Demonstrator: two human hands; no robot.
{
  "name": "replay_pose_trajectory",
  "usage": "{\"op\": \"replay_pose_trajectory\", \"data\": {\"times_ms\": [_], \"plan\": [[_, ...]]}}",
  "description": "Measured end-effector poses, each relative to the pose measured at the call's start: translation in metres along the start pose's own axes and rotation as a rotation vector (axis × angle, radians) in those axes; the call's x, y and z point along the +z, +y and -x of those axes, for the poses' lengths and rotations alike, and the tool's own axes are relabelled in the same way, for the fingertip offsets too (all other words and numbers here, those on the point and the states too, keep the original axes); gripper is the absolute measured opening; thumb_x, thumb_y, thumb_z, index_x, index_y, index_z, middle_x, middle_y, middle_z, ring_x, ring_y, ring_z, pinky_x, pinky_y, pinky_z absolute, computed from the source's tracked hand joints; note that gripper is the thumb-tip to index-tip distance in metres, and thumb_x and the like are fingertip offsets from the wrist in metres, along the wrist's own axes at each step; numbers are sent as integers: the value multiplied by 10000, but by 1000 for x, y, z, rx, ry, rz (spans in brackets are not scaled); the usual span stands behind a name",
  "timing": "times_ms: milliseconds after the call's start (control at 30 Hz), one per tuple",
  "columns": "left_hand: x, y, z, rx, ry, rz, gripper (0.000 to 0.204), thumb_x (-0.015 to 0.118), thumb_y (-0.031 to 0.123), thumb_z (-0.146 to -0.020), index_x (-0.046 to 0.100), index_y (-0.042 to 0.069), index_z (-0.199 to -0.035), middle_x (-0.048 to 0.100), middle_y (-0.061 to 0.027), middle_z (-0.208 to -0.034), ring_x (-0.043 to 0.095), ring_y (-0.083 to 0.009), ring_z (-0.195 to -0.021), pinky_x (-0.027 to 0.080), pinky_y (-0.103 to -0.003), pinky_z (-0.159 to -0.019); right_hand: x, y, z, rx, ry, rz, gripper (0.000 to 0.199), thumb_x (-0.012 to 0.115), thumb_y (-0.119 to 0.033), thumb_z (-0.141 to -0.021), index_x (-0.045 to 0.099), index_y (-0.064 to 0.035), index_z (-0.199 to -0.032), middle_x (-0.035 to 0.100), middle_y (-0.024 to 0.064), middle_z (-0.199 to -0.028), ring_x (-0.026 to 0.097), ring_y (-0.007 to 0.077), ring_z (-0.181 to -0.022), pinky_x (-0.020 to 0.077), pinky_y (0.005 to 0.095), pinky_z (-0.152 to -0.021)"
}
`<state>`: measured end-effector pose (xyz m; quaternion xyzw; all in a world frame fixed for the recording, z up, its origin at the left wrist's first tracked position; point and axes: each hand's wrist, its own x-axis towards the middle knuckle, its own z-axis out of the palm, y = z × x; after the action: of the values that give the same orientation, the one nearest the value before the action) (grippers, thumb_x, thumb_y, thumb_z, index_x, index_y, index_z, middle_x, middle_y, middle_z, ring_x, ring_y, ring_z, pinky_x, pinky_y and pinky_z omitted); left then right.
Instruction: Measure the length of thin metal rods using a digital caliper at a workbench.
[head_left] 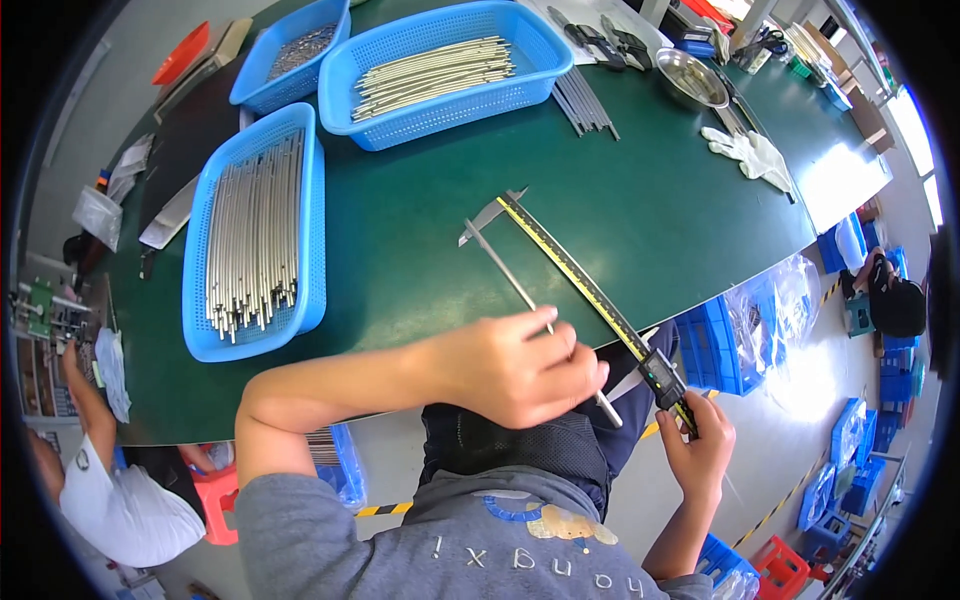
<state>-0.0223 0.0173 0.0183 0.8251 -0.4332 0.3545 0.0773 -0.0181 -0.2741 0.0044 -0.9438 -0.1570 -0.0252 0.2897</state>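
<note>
My left hand (520, 368) is closed round a thin metal rod (502, 266), which slants from the table's middle down past my fingers. The rod's far end touches or lies very near the fixed jaw of a long digital caliper (570, 268); I cannot tell which. Its near end sticks out below the hand, beside the sliding jaw. My right hand (697, 440) grips the caliper near its display, with the thumb up by the slide. The caliper's jaws are spread wide apart, and its yellow scale runs almost parallel to the rod.
Metal rods fill one blue basket (314, 240) on the left and another blue basket (440, 112) at the back. Loose grey rods (583, 100) lie beside the latter. A metal bowl (692, 78) and a white glove (752, 153) sit at the far right. A co-worker (120, 490) is at the left.
</note>
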Motion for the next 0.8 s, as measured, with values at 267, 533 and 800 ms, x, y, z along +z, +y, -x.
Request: {"op": "replay_pose_trajectory", "data": {"times_ms": [267, 533, 800], "plan": [[30, 10, 17, -98, 70, 75, 203, 654, 165, -722, 654, 51, -890, 529, -29, -806, 542, -177, -709, 542, -353, -658, 0, 3, 1, -11, -7, 11, 320, 786, -144, -672, 628, -9, -916, 576, 81, -673, 543, 163, -523, 436, 274, -495], [31, 8, 21, -150, -4, 64, 255, 683, 169, -689, 688, 109, -937, 581, -21, -841, 609, -186, -789, 560, -373, -754, 0, 2, 2, -21, -10, 8, 335, 783, -130, -668, 619, -3, -932, 568, 78, -675, 535, 160, -522, 431, 271, -494], [32, 9, 23, -180, -75, 107, 254, 677, 143, -702, 690, 100, -953, 588, -28, -851, 606, -185, -823, 555, -380, -785, 0, -1, 4, -23, -10, 1, 321, 778, -124, -683, 619, -4, -935, 568, 80, -678, 537, 165, -518, 433, 270, -492]]}}
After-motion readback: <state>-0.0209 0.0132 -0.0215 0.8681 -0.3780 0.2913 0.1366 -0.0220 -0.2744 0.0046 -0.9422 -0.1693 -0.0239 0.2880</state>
